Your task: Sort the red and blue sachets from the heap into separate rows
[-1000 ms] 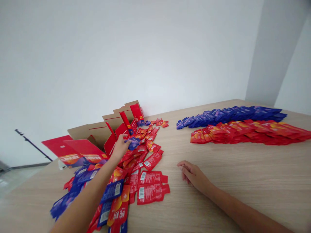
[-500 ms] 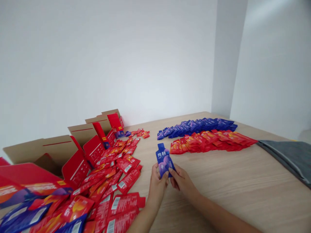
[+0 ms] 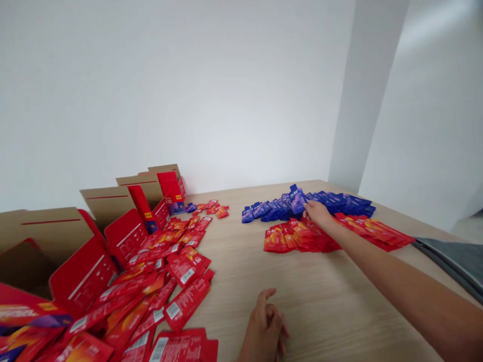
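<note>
My right hand is stretched out over the far right of the table and pinches a blue pouch by its lower end. That pouch is upright, just above the row of blue pouches. Nearer me, a row of red pouches lies partly under my right forearm. My left hand is low at the centre over the wooden table, fingers loosely curled and apart, with nothing in it. Left of it lie loose red pouches with white labels.
Open red cardboard boxes with brown flaps stand in a line along the left. A few red pouches lie near the back wall. A grey cloth item lies at the right edge.
My right hand has moved away to the far right with the blue pouch, over the blue row. My left hand has let go of it and dropped lower. The view has shifted slightly.
</note>
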The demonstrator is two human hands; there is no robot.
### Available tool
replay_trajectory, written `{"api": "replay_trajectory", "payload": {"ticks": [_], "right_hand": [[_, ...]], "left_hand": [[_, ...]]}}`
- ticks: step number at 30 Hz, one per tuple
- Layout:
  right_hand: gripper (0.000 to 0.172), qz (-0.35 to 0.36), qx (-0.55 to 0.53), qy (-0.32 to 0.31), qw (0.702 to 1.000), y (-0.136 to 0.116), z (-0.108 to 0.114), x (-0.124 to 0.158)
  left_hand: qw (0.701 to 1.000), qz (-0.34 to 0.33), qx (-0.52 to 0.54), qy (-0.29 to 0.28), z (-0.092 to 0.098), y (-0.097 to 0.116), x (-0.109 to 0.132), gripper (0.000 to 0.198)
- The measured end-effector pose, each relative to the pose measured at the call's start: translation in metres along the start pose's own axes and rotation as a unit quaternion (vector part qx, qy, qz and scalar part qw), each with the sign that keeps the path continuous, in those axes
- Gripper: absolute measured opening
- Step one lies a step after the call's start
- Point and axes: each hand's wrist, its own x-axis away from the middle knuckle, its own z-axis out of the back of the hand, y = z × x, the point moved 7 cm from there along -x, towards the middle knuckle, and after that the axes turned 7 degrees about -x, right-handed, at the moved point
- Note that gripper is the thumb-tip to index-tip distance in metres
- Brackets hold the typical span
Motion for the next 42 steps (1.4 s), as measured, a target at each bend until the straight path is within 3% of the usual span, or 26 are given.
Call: {"api": "replay_trajectory", "payload": {"ticks": [6, 12, 18, 21, 24, 26, 28, 30, 32, 34, 36, 38, 40, 42], "right_hand": [[0.028, -0.079, 0.079, -0.007, 0.994, 0.038, -0.004, -0.072], [0.034, -0.11, 0.084, -0.02, 0.99, 0.048, -0.006, -0.085], [0.027, -0.063, 0.028, 0.017, 0.997, 0.019, 0.003, -0.038], [0.028, -0.025, -0.014, -0.021, 0.999, -0.007, -0.021, 0.01], [0.028, 0.026, -0.111, -0.115, 0.987, -0.035, -0.066, 0.076], [0.029, 0.042, -0.177, -0.199, 0.963, -0.049, -0.099, 0.128], [0.033, 0.036, -0.211, -0.266, 0.94, -0.057, -0.127, 0.18], [0.035, 0.026, -0.22, -0.321, 0.921, -0.06, -0.148, 0.226], [0.034, 0.022, -0.216, -0.351, 0.911, -0.059, -0.159, 0.26], [0.033, 0.024, -0.21, -0.357, 0.91, -0.056, -0.162, 0.28], [0.034, 0.024, -0.207, -0.353, 0.912, -0.054, -0.159, 0.288], [0.034, 0.021, -0.208, -0.35, 0.913, -0.053, -0.156, 0.29], [0.034, 0.02, -0.205, -0.353, 0.913, -0.053, -0.155, 0.289], [0.031, 0.027, -0.201, -0.356, 0.912, -0.055, -0.155, 0.288]], "left_hand": [[1.0, -0.016, 0.005, -0.011, 0.002, -0.016, -0.01, 0.052], [0.999, -0.021, 0.027, -0.012, 0.0, -0.022, -0.014, 0.049], [0.999, -0.005, 0.043, 0.0, -0.002, -0.003, -0.004, 0.043], [0.997, 0.012, 0.064, 0.028, 0.0, 0.009, 0.004, 0.039], [0.996, 0.006, 0.073, 0.052, 0.012, 0.024, 0.007, 0.041], [0.994, -0.008, 0.062, 0.09, 0.037, 0.035, 0.008, 0.042], [0.986, -0.034, 0.029, 0.161, 0.078, 0.047, 0.011, 0.039], [0.965, -0.058, -0.034, 0.255, 0.133, 0.058, 0.022, 0.032], [0.924, -0.063, -0.131, 0.353, 0.193, 0.065, 0.043, 0.023], [0.91, -0.045, -0.152, 0.384, 0.245, 0.062, 0.07, 0.022], [0.907, -0.021, -0.169, 0.386, 0.286, 0.056, 0.106, 0.018], [0.912, 0.014, -0.194, 0.362, 0.309, 0.047, 0.147, 0.012], [0.918, 0.059, -0.299, 0.254, 0.307, 0.033, 0.185, 0.026], [0.9, 0.075, -0.398, 0.164, 0.294, 0.017, 0.221, 0.055]]}}
